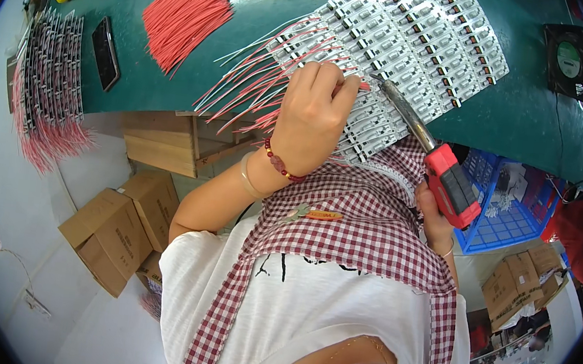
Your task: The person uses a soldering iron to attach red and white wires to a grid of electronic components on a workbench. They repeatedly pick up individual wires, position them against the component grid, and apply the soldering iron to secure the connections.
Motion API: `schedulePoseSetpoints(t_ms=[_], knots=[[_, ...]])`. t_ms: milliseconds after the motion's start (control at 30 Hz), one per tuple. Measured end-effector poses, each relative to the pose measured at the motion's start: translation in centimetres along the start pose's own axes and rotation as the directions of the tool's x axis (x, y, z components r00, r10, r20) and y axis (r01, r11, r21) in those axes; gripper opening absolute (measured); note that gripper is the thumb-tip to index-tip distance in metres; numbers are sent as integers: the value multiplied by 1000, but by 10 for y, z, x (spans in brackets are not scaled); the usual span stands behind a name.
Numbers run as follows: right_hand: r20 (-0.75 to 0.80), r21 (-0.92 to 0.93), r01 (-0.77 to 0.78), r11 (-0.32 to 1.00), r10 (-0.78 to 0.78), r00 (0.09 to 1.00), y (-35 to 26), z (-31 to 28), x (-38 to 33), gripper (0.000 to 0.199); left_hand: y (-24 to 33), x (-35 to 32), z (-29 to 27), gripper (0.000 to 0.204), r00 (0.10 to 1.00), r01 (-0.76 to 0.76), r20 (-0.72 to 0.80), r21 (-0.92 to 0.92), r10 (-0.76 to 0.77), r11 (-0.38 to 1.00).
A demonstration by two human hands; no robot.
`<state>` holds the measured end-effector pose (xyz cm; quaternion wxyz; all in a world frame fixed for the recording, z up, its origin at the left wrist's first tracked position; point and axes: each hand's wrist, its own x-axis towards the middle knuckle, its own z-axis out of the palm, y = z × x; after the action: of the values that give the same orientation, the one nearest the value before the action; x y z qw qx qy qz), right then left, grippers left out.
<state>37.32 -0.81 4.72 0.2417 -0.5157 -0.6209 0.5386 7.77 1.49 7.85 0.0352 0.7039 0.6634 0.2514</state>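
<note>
My left hand (317, 110) is closed in a pinch over a sheet of small white connector-like modules (420, 43). A short red wire end (364, 86) pokes out from its fingertips; how many wires it holds is hidden. My right hand (435, 218) grips a red and black soldering iron (453, 185) by its handle. The iron's dark tip points up and left, close to the modules just right of my left fingers. Red and white wires (244, 95) trail leftward from the modules' left rows, past my left wrist.
On the green table (264, 37) lie a bundle of red wires (187, 15), a phone (105, 53) and a stack of wired modules (51, 64). A black fan (569, 63) stands at the right. Below are a blue crate (492, 235) and cardboard boxes (112, 234).
</note>
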Motion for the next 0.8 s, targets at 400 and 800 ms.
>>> schedulePoseSetpoints(t_ms=[400,800], knots=[[95,13,117,993,-118,989,-10,2,7,11,0,0,-1,31,1000,9,4,-16,-9,1000],[35,-79,40,996,-38,999,-2,-5,-1,23,-1,0,-1,30,1000,7,18,1,-7,1000]])
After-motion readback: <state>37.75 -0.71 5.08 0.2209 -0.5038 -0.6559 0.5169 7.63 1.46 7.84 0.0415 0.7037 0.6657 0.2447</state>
